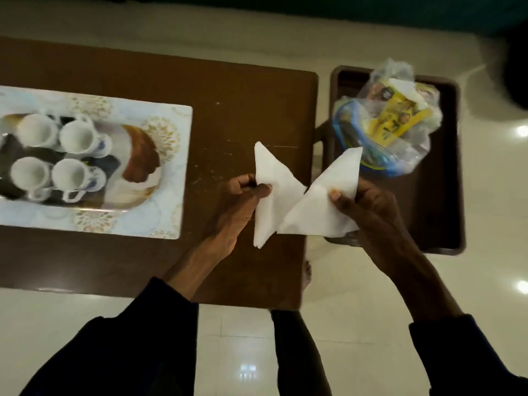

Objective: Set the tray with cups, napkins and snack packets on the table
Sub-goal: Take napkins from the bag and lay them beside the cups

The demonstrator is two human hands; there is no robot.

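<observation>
A patterned white tray [171, 172] lies on the left of the brown table [228, 110] and carries several white cups [77, 137] with blue flower marks. My left hand [243, 195] pinches a white napkin [271, 195] folded into a triangle, over the table's right part. My right hand [363, 204] grips a second folded napkin [320, 207] that overlaps the first. A clear plastic bag of snack packets [394, 121], yellow and blue, sits on a dark brown stool [445, 172] to the right of the table.
The stool stands close to the table's right edge, with a narrow gap of glossy cream floor tiles [500, 224] showing. My dark sleeves fill the bottom of the view. A dark shape lies at the far right edge.
</observation>
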